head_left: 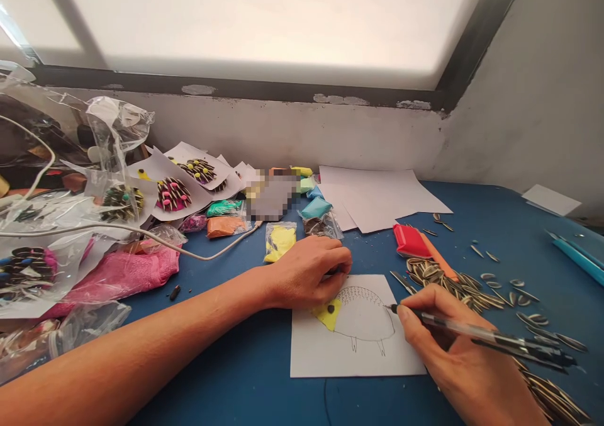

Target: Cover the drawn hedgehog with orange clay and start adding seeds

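Observation:
My right hand grips a clear-barrelled black pen, its tip at the right side of an outline drawn on a white sheet of paper. The drawing shows a rounded body with short strokes along its top and two small legs. Flattened yellow clay with a dark round eye forms its pointed head on the left. Over the sheet's upper left edge rests my left hand, fingers curled in a loose fist, with nothing visible inside.
Striped sunflower seeds lie around a red clay packet and an orange stick. Behind are bagged clays, blank paper and a white cable. Finished seed-covered hedgehogs and a pink cloth occupy the left.

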{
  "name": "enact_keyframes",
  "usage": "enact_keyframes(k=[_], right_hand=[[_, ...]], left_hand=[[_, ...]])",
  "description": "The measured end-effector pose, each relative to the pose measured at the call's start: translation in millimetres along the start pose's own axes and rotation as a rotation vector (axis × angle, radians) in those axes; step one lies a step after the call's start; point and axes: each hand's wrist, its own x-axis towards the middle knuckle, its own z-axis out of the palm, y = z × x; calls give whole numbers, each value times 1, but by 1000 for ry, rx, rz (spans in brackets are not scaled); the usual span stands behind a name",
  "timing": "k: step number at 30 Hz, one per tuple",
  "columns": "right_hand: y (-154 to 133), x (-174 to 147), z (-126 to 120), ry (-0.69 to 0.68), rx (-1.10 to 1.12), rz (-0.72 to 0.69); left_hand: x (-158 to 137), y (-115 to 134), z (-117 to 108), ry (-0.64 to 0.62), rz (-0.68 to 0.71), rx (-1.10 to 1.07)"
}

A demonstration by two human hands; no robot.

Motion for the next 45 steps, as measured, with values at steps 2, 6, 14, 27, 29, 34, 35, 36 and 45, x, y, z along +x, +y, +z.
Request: enact_keyframes(k=[2, 6, 14, 27, 29, 34, 35, 36, 45], right_hand=[[4, 1, 0, -11, 1, -8], [6, 2, 0, -9, 6, -14], [-12, -3, 1, 23, 14, 49], [-22, -4, -1, 59, 56, 58], [-20, -3, -1, 66, 64, 59], [-13, 0, -6, -21, 29, 27], [-13, -1, -7, -24, 31, 41], [-14, -2, -7, -15, 39, 65], [-1, -2, -10, -81, 23, 52]], left_hand=[[0, 0, 0, 5, 3, -1], [0, 0, 1, 9, 0, -7], [-1, -1, 1, 15, 10, -13], [-1, -2, 1, 15, 16, -2], [-1, -1, 1, 3, 14, 7], [0, -1, 0, -2, 16, 5], [0, -1, 0, 1, 17, 4], [0, -1, 0, 3, 19, 5], [-1, -1, 1, -10, 6, 18]])
